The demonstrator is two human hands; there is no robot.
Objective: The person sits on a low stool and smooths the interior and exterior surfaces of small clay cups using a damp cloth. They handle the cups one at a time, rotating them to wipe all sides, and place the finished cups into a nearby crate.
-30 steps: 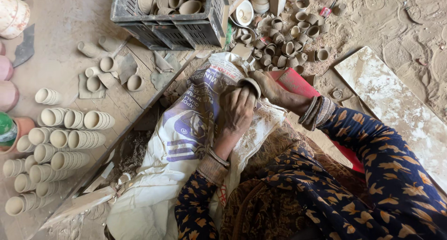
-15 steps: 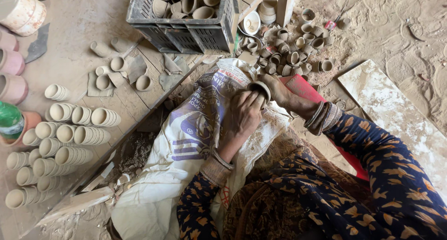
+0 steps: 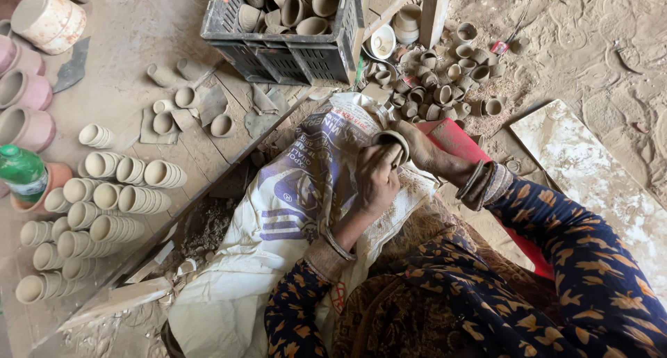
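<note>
A small brown clay cup [image 3: 391,138] is held over a printed white sack [image 3: 278,212] that lies across my lap. My right hand [image 3: 425,149] grips the cup from the right side. My left hand [image 3: 377,179] is curled against the cup's near rim, its fingers closed; whether it holds a small tool I cannot tell. Both wrists wear bangles, and both sleeves are dark blue with an orange pattern.
A dark plastic crate [image 3: 285,24] full of clay cups stands at the top. Several loose cups [image 3: 445,87] lie on the sandy ground beyond the sack. Rows of stacked pale cups [image 3: 104,198] fill the board at left, beside pink pots [image 3: 24,108] and a green bottle [image 3: 24,174]. A whitish slab [image 3: 597,170] lies at right.
The view has drifted slightly, so the scene sits a little lower and to the right. Both hands stay on the cup in about the same pose.
</note>
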